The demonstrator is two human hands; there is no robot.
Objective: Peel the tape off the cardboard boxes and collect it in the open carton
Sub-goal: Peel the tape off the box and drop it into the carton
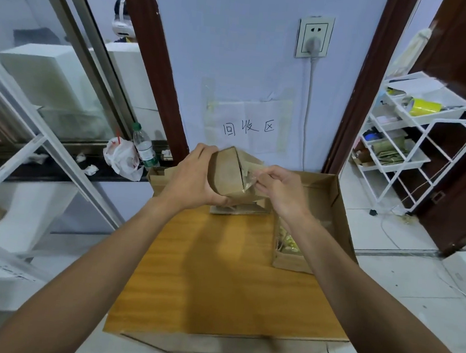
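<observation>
Pale blue wall behind the desk, with a handwritten paper sign taped to it and a wall socket higher up, a plug and cable in it.

Above the far edge of the desk, a small cardboard box is held clear of the surface, tilted, its seam turned to the person's right. The left hand grips the box's left side, with fingers curled over the top edge and the palm against the side. The right hand is at the seam, where thumb and forefinger pinch a strip of clear tape. The strip is partly lifted but attached to the box along the seam.

Directly beneath the held box, flattened cardboard lies on the desk.

At the desk's far right corner stands the open carton, flaps up. Crumpled yellowish tape lies inside, near its front wall; the right forearm crosses over it.

Left of the desk, on a dark window ledge: a plastic bottle with a green cap, upright, and a white plastic bag just beside it.

Right of the desk, well apart, a white wire rack stands on the tiled floor, its top tray holding a yellow roll.
</observation>
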